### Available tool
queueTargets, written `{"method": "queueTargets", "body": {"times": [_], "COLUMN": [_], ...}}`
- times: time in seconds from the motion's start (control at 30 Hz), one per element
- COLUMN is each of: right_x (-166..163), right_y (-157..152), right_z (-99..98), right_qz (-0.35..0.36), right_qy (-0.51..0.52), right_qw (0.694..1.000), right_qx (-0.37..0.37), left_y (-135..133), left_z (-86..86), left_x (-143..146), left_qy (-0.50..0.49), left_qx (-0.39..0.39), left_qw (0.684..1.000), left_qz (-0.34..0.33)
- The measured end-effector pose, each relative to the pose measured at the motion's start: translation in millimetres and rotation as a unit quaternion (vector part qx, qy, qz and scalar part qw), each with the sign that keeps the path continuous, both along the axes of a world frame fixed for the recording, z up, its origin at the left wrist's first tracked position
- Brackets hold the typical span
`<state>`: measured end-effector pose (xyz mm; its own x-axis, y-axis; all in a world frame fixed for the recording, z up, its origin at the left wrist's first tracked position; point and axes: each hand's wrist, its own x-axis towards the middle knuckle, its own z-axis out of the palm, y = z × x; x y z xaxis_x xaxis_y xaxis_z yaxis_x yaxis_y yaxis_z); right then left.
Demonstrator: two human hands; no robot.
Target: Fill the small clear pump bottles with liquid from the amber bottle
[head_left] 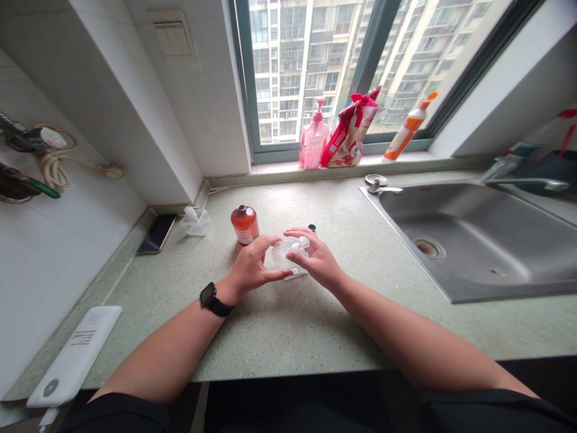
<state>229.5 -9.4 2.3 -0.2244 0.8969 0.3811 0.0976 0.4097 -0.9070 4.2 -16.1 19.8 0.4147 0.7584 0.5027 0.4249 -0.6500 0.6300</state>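
Observation:
Between my two hands is a small clear pump bottle with a white pump head, low over the counter. My left hand grips its left side with the thumb and fingers curved around it. On the other side, my right hand has its thumb and fingers about the white pump head and the right side. An amber bottle with an uncapped neck and a pale label stands just behind my left hand. A small black cap shows behind my right fingers, partly hidden.
A similar clear container and a dark phone lie to the left. A white power bank rests by the front left edge. The steel sink is at right. A pink pump bottle, red pouch and orange bottle line the windowsill.

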Motion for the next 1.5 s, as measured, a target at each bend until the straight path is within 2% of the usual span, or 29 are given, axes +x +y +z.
{"method": "queueTargets", "body": {"times": [0.17, 0.27, 0.4, 0.57, 0.73, 0.9, 1.23, 1.5], "right_x": [12.3, 15.8, 9.0, 1.2, 7.0, 8.2, 7.0, 21.1], "right_y": [9.5, 9.7, 3.2, -0.3, 4.7, 5.9, -1.4, 1.9], "right_z": [-3.0, -2.4, -1.1, -1.5, -6.2, -9.3, 12.5, 20.2], "right_qz": [-0.032, -0.011, 0.023, -0.007, -0.033, -0.009, -0.049, -0.027], "right_qy": [0.038, 0.045, 0.020, -0.012, 0.022, 0.011, -0.016, 0.091], "right_qw": [0.998, 0.999, 1.000, 1.000, 0.999, 1.000, 0.998, 0.995], "right_qx": [-0.036, -0.024, -0.006, 0.007, -0.017, 0.007, 0.043, 0.009], "left_y": [3.3, 4.9, 3.2, 0.5, 3.1, 4.6, 4.0, 3.8], "left_z": [-3.4, -3.5, -2.6, -3.2, -4.5, -4.2, -8.0, -8.2], "left_x": [-4.3, -5.7, -3.5, -0.6, -2.4, -3.5, -2.4, -3.9], "left_qy": [0.002, -0.005, 0.004, 0.023, 0.021, 0.027, 0.050, 0.063], "left_qx": [-0.014, -0.013, -0.005, 0.005, 0.009, 0.014, 0.033, 0.052], "left_qw": [0.998, 0.997, 0.998, 0.999, 0.998, 0.997, 0.997, 0.995], "left_qz": [0.062, 0.076, 0.067, 0.028, 0.054, 0.072, 0.057, 0.063]}}
